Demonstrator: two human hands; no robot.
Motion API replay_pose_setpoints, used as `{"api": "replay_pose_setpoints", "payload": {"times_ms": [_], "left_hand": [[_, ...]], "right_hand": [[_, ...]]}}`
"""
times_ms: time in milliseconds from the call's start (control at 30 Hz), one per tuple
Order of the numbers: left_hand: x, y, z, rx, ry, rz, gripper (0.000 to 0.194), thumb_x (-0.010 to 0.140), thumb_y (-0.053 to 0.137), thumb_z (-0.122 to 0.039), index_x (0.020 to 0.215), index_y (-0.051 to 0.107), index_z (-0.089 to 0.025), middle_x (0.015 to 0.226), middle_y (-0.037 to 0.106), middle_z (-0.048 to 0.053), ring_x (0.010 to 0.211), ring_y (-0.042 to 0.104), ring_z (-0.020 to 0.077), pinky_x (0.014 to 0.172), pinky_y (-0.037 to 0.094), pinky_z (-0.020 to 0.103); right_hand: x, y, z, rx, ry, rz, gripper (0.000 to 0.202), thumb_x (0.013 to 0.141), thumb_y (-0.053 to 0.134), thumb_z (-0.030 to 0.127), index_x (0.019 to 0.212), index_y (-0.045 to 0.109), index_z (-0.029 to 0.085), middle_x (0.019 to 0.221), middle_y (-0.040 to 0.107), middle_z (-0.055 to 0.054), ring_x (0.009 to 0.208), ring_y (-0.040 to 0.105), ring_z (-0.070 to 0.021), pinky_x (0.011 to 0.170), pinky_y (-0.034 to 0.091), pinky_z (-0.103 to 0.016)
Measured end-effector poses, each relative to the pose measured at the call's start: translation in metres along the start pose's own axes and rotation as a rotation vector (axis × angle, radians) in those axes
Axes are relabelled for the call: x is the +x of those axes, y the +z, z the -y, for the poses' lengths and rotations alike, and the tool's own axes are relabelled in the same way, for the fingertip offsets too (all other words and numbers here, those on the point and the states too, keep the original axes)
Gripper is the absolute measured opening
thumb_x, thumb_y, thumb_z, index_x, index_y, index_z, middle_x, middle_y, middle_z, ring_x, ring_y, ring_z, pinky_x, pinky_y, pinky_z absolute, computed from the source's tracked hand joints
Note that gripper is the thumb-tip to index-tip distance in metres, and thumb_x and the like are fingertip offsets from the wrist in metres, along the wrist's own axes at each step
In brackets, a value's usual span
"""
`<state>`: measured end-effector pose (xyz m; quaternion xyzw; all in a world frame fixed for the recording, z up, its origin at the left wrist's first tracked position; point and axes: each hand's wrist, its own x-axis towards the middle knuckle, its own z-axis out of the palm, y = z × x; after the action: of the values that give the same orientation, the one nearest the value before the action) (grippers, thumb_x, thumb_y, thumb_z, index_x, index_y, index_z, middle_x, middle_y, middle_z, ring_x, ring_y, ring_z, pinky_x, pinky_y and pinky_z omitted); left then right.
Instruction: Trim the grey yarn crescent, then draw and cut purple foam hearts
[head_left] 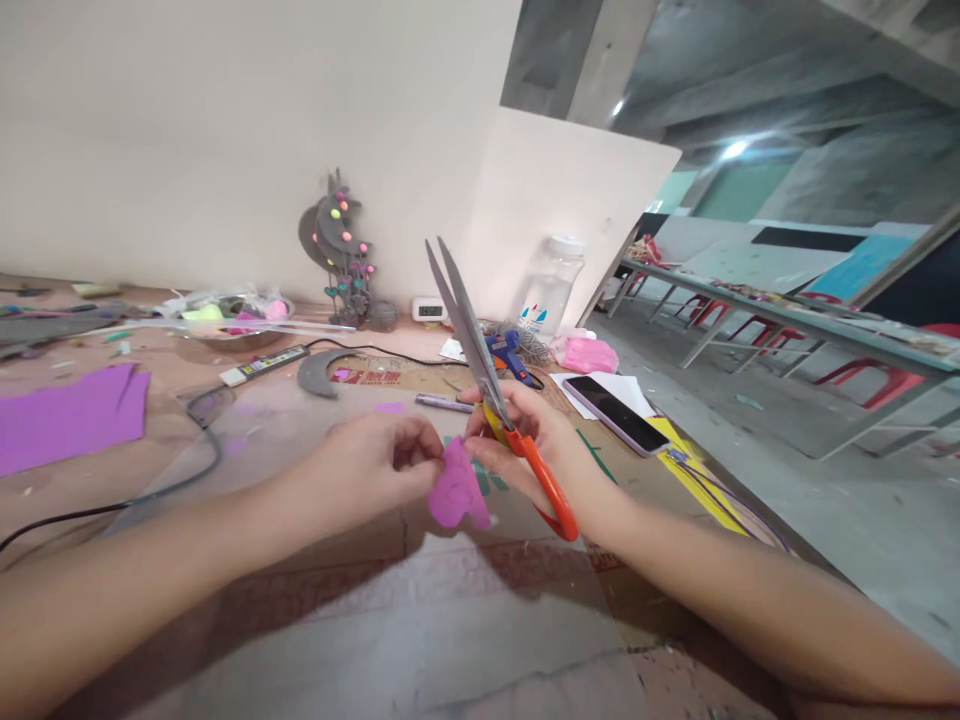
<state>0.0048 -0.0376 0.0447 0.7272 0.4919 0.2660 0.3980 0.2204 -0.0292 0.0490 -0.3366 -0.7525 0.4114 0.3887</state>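
A small purple piece [456,487] with faint drawn lines hangs between my hands. My left hand [382,460] pinches its upper left edge between thumb and fingers. In my right hand [536,440] are scissors [472,335] with orange and yellow handles, their blades pointing up and slightly parted. The thumb and a fingertip of my right hand are at the top of the purple piece; whether they grip it too is hard to tell. Beneath the hands lies a clear sheet over cardboard [420,610].
A purple sheet [71,420] and black cable lie left. Behind are a grey crescent [319,373], a decorated moon-shaped model [341,250], a bowl of materials, a small clock [429,310], a blue glue gun [506,355] and a bottle [551,290]. A phone [615,415] lies right.
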Motion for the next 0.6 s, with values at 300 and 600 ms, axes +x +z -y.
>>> {"api": "replay_pose_setpoints", "payload": {"times_ms": [300, 600], "left_hand": [[0.011, -0.016, -0.006, -0.510, -0.111, -0.149, 0.020, 0.063, 0.070, -0.034, 0.068, 0.056, -0.020, 0.060, 0.071, -0.001, 0.051, 0.065, 0.0137, 0.052, 0.052, 0.025], [0.007, -0.028, -0.003, -0.053, 0.035, 0.001, 0.026, 0.081, 0.064, -0.043, 0.069, 0.062, -0.020, 0.061, 0.062, -0.004, 0.058, 0.056, 0.0118, 0.056, 0.043, 0.023]], "right_hand": [[0.012, -0.012, -0.006, -0.021, 0.105, -0.118, 0.035, 0.082, 0.074, 0.034, 0.111, 0.057, 0.023, 0.074, 0.052, 0.005, 0.064, 0.051, -0.0130, 0.061, 0.044, -0.028], [0.010, -0.014, -0.014, -0.008, 0.110, -0.026, 0.035, 0.081, 0.066, 0.020, 0.114, 0.056, 0.021, 0.079, 0.053, 0.004, 0.059, 0.045, -0.0100, 0.058, 0.037, -0.026]]}}
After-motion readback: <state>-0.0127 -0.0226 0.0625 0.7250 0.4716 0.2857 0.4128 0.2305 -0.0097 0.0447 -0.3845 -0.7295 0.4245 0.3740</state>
